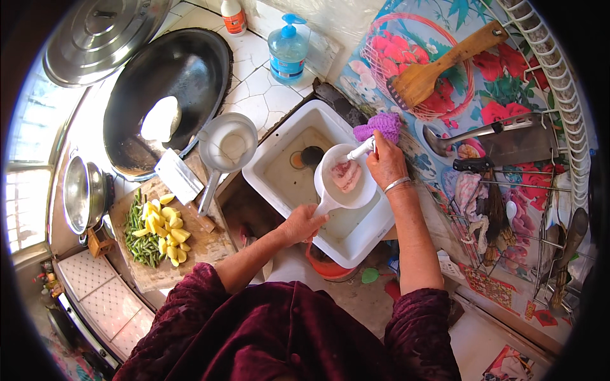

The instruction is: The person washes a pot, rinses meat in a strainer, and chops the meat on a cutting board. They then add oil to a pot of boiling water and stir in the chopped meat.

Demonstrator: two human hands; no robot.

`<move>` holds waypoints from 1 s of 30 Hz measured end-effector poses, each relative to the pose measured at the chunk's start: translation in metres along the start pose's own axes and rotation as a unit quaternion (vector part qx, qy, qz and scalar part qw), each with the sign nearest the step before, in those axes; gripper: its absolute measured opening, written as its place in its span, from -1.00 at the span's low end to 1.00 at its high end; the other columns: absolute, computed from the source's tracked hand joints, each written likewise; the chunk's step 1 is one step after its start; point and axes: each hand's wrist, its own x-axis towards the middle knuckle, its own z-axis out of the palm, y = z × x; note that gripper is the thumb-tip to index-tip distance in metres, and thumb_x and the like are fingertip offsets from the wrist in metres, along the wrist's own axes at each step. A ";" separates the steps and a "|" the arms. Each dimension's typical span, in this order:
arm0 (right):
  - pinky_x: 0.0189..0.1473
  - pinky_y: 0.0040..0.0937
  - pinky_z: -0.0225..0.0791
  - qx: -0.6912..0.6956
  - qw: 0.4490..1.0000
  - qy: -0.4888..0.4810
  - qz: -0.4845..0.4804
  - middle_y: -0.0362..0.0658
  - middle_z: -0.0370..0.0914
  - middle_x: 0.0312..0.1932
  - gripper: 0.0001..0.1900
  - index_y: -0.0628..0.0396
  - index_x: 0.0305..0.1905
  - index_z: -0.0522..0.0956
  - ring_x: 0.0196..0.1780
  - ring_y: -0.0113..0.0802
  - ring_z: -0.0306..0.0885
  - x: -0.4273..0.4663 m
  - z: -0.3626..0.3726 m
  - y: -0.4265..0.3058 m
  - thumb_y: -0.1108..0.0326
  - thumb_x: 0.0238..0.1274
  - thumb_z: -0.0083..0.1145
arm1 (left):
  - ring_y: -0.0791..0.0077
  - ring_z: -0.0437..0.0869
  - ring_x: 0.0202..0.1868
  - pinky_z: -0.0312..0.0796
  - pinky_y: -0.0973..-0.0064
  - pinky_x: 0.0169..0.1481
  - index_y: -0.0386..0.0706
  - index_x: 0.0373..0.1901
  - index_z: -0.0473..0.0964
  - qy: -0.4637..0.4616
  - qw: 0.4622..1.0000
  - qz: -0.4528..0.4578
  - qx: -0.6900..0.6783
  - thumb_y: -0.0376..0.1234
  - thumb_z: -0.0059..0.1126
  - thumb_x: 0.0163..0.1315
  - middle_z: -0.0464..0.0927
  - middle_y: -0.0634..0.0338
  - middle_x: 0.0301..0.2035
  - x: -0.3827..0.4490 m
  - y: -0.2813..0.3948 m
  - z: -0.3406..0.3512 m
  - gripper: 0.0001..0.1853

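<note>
My left hand (300, 225) grips the handle of a white plastic ladle (357, 197), held over a white sink (257, 162). A piece of raw meat (346, 175) lies in the ladle's bowl. My right hand (387, 162), with a silver bracelet at the wrist, is closed on a white tap (360, 148) at the bowl's far rim. Right behind the tap is a purple knitted cloth (379, 127). Below the ladle, the sink shows a drain (298, 160) and a dark round object (312, 156).
Left of the sink, a wooden board (205, 252) bears potato pieces (167, 226), cut green beans (143, 238) and a cleaver (178, 176). A metal ladle (228, 143) rests beside a black wok (167, 71). Utensils and a wire rack (519, 185) line the right wall.
</note>
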 end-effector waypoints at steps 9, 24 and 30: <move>-0.07 0.05 0.47 -0.009 0.999 -0.026 0.030 0.29 0.58 -0.19 -0.53 0.30 0.15 0.44 -0.10 0.26 0.58 0.003 -0.008 -0.010 0.51 0.07 0.10 | 0.63 0.42 -0.69 0.27 0.55 -0.60 -0.19 -0.34 0.38 0.007 1.000 -0.005 0.017 -0.10 0.04 0.45 0.39 0.33 -0.70 -0.003 -0.003 -0.001 -0.66; -0.19 0.16 0.42 -0.064 0.987 -0.049 0.141 0.20 0.60 -0.33 -0.80 0.08 -0.18 0.62 -0.20 0.32 0.55 0.018 -0.012 -0.016 0.21 0.26 0.11 | 0.59 0.46 -0.66 0.36 0.53 -0.57 -0.25 -0.23 0.42 0.018 1.000 -0.011 -0.005 -0.16 0.11 0.42 0.40 0.30 -0.65 -0.004 -0.011 -0.009 -0.69; -0.31 -0.03 0.52 -0.002 0.973 -0.043 0.229 0.14 0.64 -0.44 -0.76 0.14 -0.32 0.66 -0.37 0.09 0.66 0.030 -0.006 -0.017 0.25 0.24 0.02 | 0.52 0.55 -0.62 0.46 0.47 -0.51 -0.30 -0.27 0.45 0.022 1.000 -0.005 0.003 -0.15 0.15 0.36 0.46 0.23 -0.61 -0.006 -0.015 -0.011 -0.66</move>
